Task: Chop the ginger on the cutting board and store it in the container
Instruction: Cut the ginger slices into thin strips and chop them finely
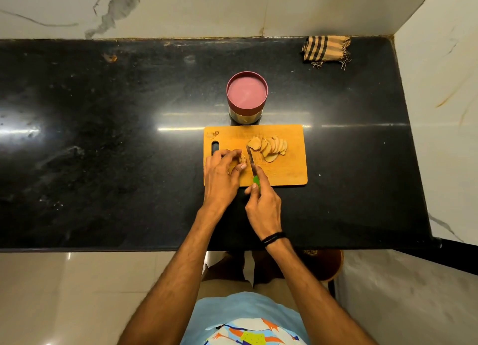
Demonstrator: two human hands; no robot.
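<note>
A wooden cutting board [289,168] lies on the black counter. Several ginger slices [270,146] fan out on its upper middle. My left hand [222,174] holds the uncut ginger piece [242,159] down on the board's left part, fingers curled over it. My right hand [262,202] grips a knife by its green handle [256,180]; the blade [249,159] stands right beside the ginger piece. A steel container with a closed pink lid [247,92] stands just behind the board.
A folded striped cloth [326,48] lies at the counter's back right corner. The black counter [103,137] stretches wide to the left. A marble wall runs behind and along the right side. A small ginger scrap [214,134] sits at the board's top left corner.
</note>
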